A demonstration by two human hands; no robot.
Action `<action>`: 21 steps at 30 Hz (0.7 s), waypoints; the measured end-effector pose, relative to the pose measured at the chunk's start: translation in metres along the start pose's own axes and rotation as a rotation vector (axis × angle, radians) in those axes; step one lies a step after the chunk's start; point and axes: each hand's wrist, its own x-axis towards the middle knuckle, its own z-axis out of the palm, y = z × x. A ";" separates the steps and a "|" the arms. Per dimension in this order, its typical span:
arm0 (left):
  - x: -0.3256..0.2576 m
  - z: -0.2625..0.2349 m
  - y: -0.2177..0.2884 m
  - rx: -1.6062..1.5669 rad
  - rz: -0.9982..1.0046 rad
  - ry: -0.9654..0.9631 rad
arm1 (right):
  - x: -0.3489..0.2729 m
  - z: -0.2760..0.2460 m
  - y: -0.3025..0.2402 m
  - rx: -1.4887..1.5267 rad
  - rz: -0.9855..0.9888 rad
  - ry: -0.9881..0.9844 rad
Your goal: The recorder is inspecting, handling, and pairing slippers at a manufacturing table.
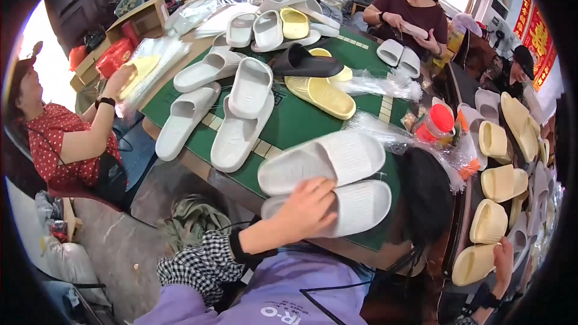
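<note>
A pair of light grey slide slippers [361, 204] lies side by side on the green table top in front of me. My left hand [298, 210] is over the nearer one, its fingers bent and closed at the edge of the strap; the slipper's heel part is partly hidden under it. Far to the right, my right hand [503, 265] grips the side of a pale yellow slipper [474, 265], the lowest in a row of slippers. Part of that hand is foreshortened near the picture's rim.
More grey slippers [241, 132], yellow ones [325, 96] and a black one [306, 63] cover the table [319, 121]. A red-lidded jar [441, 119] stands among plastic bags [385, 84]. A black cloth bag [424, 195] hangs nearby. Several people work around the table.
</note>
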 end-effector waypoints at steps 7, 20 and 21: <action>-0.014 -0.089 -0.039 0.022 -0.198 0.230 | -0.021 0.019 0.024 0.155 -0.105 0.038; -0.001 -0.162 -0.173 0.181 -0.388 0.704 | -0.026 0.061 0.042 0.383 -0.163 0.173; 0.006 -0.165 -0.189 0.184 -0.412 0.684 | -0.023 0.060 0.043 0.392 -0.168 0.157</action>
